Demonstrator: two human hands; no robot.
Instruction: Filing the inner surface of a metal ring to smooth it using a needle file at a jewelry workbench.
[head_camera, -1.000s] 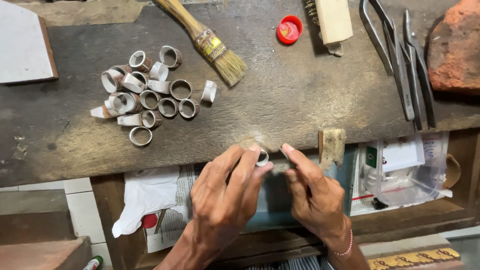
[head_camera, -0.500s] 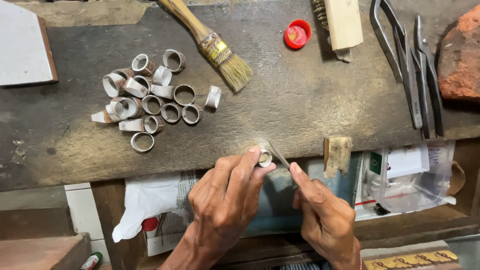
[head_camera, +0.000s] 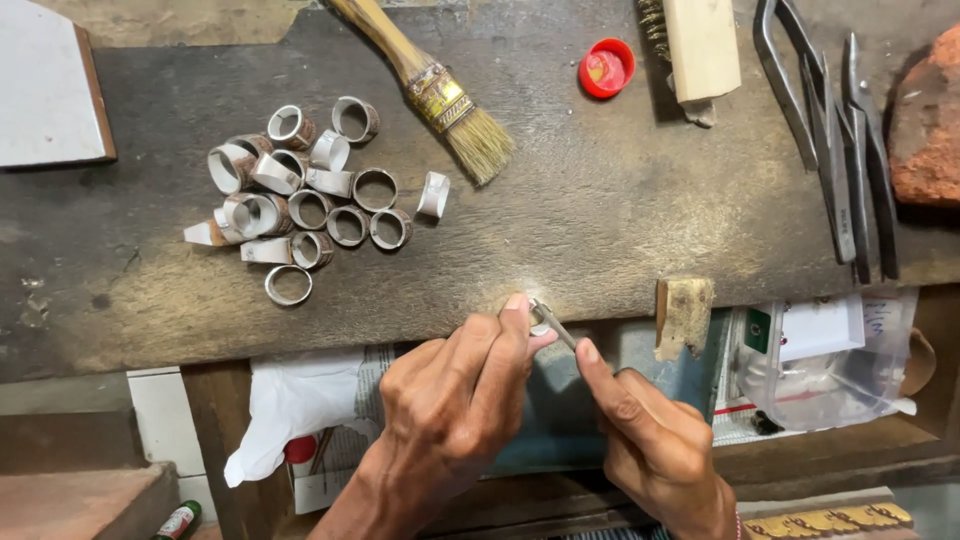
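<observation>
Ring (head_camera: 541, 322) being filed at counter (head_camera: 600, 240) edge, left hand (head_camera: 460, 400) pinching it, right hand (head_camera: 650, 440) gripping thin file (head_camera: 556, 325), next stroke needing steady pressure

A small metalworker's or jeweller's workshop, judging by the scarred wooden workbench (head_camera: 600, 230), a heap of metal ring bands (head_camera: 300, 195) at ten o'clock, a paintbrush (head_camera: 430, 90) at twelve, and pliers (head_camera: 840, 150) beside a brick (head_camera: 925, 120) at two o'clock.

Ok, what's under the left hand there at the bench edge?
The left hand pinches a small metal ring at the workbench edge; crumpled white paper shows lower down. The palm hides anything else.
</observation>
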